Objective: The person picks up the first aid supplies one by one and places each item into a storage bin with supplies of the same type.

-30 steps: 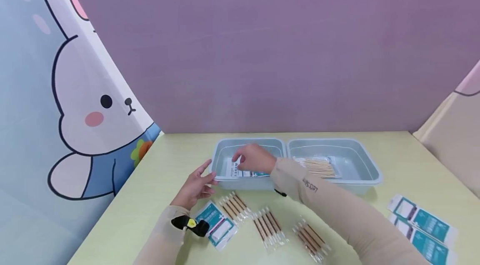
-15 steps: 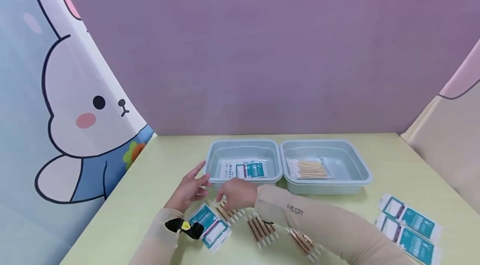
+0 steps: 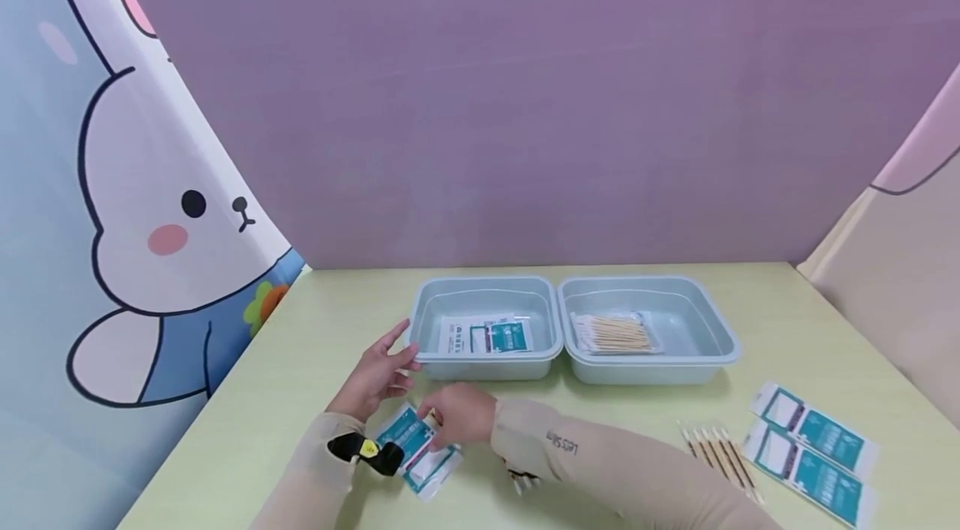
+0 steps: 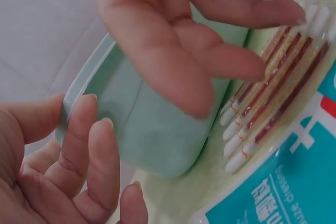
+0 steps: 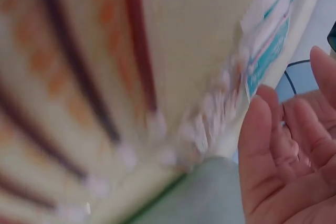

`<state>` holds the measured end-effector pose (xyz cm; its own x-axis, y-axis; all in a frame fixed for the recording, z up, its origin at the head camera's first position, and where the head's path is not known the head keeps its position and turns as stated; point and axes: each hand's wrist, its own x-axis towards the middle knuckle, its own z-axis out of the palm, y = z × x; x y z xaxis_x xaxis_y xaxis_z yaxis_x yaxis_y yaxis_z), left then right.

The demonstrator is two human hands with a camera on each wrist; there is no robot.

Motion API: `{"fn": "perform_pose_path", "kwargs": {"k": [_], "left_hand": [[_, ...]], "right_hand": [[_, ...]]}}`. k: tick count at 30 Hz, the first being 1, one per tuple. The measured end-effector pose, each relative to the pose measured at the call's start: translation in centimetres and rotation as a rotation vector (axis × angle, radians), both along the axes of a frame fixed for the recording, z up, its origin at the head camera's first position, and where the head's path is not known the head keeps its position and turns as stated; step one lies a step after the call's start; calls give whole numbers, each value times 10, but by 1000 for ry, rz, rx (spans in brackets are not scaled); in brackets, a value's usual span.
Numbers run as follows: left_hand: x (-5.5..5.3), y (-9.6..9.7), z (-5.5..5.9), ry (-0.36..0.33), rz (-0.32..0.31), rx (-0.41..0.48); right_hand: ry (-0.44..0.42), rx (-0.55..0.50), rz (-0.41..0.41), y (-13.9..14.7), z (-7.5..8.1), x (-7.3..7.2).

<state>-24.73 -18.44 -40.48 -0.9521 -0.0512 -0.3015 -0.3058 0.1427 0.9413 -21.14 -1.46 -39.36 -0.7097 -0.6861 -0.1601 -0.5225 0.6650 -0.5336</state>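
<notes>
My left hand (image 3: 375,376) holds the near left corner of the left blue tub (image 3: 480,367), and in the left wrist view the tub's rim (image 4: 84,74) runs between its fingertips. In front of that tub hovers my right hand (image 3: 461,413), fingers loosely bent, with nothing between them in the left wrist view. Below it lies a clear pack of brown-stemmed swabs (image 4: 275,77), mostly hidden from the head view. Beside it, a teal gauze dressing packet (image 3: 405,434) lies partly under the fingers. Another swab pack (image 3: 522,482) pokes out from beneath the right forearm.
In the left tub sits a teal and white packet (image 3: 506,337). The right tub (image 3: 645,372) contains a pack of wooden-stemmed swabs (image 3: 618,336). Toward the right lie two gauze packets (image 3: 825,476) and a brown-stemmed swab pack (image 3: 720,457).
My right hand has come out of the left tub, down toward the swab and gauze packets. The lowered forearm uncovers a swab pack at the right. My left hand stays on the rim.
</notes>
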Motion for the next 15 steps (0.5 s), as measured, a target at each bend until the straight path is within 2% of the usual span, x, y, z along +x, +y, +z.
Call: {"fn": "perform_pose_path", "kwargs": {"k": [3, 5, 15], "left_hand": [[0, -2, 0, 2, -6, -2], [0, -3, -1, 4, -11, -3], [1, -4, 1, 18, -39, 14]], "right_hand": [[-81, -28, -63, -5, -5, 2], [-101, -19, -81, -9, -6, 4], [67, 173, -82, -21, -10, 10]]}}
